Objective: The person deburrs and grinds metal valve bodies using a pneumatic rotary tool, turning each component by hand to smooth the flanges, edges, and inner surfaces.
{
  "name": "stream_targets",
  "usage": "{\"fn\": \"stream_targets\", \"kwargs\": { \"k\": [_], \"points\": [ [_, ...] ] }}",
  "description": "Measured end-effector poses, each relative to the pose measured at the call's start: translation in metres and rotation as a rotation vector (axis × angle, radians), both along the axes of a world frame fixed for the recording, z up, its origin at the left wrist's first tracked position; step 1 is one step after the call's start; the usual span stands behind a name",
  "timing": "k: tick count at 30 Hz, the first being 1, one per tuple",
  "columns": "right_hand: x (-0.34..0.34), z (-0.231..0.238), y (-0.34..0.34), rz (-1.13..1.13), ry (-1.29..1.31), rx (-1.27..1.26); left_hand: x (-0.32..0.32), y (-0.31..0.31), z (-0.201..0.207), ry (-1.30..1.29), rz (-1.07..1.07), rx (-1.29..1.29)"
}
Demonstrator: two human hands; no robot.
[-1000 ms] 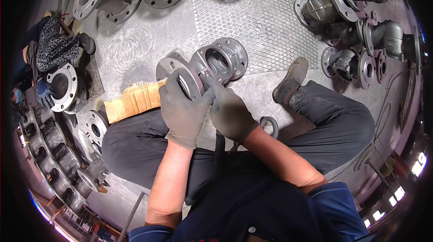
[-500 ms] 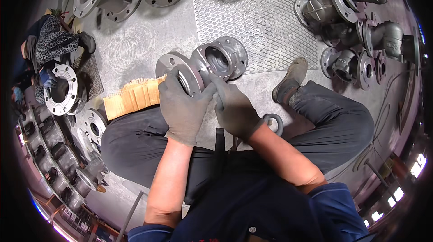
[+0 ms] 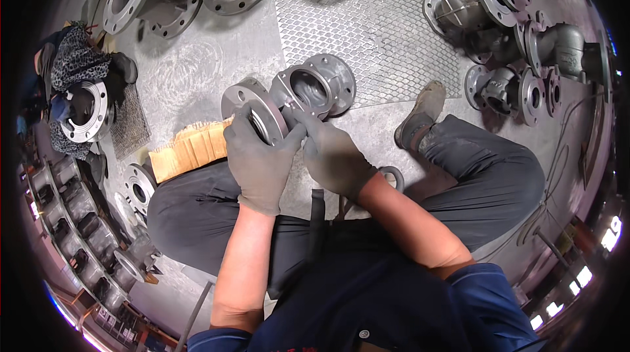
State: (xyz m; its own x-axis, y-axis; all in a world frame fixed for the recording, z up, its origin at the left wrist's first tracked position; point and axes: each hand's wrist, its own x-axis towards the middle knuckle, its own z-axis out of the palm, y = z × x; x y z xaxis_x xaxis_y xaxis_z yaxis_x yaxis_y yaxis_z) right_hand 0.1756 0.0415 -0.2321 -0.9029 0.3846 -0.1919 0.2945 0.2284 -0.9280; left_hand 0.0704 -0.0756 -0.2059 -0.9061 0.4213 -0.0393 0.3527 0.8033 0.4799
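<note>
Head view: where are the person's own hands?

Close together near the centre, both in grey gloves. The left hand [image 3: 261, 163] lies over the lower part of the near flange [image 3: 270, 104] of a grey metal casting [image 3: 282, 91]. Its fingers touch the metal, but I can't tell whether they clamp it.

And the right hand [image 3: 336, 156]?

At three o'clock from the left, its index finger reaching toward eleven, right beside that flange. I can't tell whether thumb and finger pinch anything, or whether the two hands touch.

How does the casting lie?

On its side on the floor, just above centre toward eleven to twelve o'clock. A round opening faces up between its two flanges, the far one toward one o'clock.

What surrounds it?

Torn cardboard [image 3: 190, 150] at nine o'clock from the left hand, next to the person's leg; a diamond-patterned plate [image 3: 374, 37] at one; a shoe [image 3: 430, 104] at two. More flanged castings [image 3: 454, 10] crowd between one and two o'clock.

Anyone else?

At ten o'clock, a co-worker's blue-gloved hand [image 3: 61, 108] is at a flanged ring [image 3: 99, 115].
</note>
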Motion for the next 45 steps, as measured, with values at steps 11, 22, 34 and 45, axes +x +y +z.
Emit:
{"fn": "stream_targets", "kwargs": {
  "k": [11, 22, 34, 45],
  "points": [
    [0.013, 0.019, 0.075, -0.206, -0.24, -0.275, -0.045, 0.004, 0.002, -0.054, 0.051, 0.002],
    [-0.007, -0.058, 0.154, -0.223, -0.307, -0.31, -0.077, 0.001, -0.01, -0.27, 0.346, 0.182],
    [-0.032, -0.07, 0.186, 0.024, -0.309, -0.371, -0.069, 0.023, 0.005, -0.455, 0.525, 0.328],
    [-0.087, -0.075, 0.203, 0.315, -0.304, -0.214, -0.066, 0.04, 0.012, -0.403, 0.564, 0.3]
  ]
}}
